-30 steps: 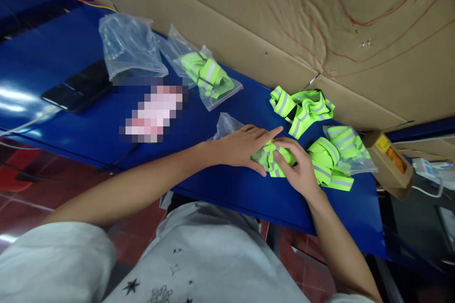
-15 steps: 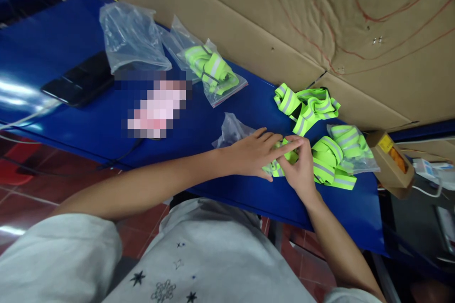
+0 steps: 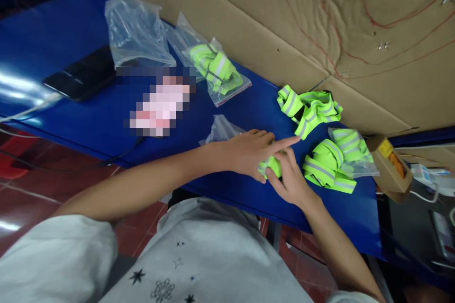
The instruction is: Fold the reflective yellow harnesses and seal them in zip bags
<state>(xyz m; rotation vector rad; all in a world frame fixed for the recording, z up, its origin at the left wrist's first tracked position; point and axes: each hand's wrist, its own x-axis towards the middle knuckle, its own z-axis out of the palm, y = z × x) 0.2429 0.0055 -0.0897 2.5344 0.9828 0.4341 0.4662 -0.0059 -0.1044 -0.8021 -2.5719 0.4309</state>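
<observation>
My left hand (image 3: 250,154) is closed round a clear plastic bag (image 3: 223,129), whose loose end sticks out behind the wrist; its index finger stretches out to the right. Against it, my right hand (image 3: 293,177) grips a folded bundle of yellow-green reflective strap (image 3: 273,166). Part of this bundle lies hidden under the fingers, and I cannot tell how much of it is inside the bag. Just right of my hands lies a loose reflective strap (image 3: 325,163), beside a bagged strap (image 3: 351,147). Farther back rests another loose strap (image 3: 309,109).
A bagged strap (image 3: 218,71) and a clear bag (image 3: 138,33) lie toward the back left of the blue table (image 3: 199,104). Near them are a black phone-like object (image 3: 80,75) and a pixelated pink patch. An open cardboard box (image 3: 389,163) stands at the right end, before a cardboard wall (image 3: 227,4).
Both hands have shifted slightly left with the bundle, away from the loose strap on the right. More of the bundle is now covered by the fingers.
</observation>
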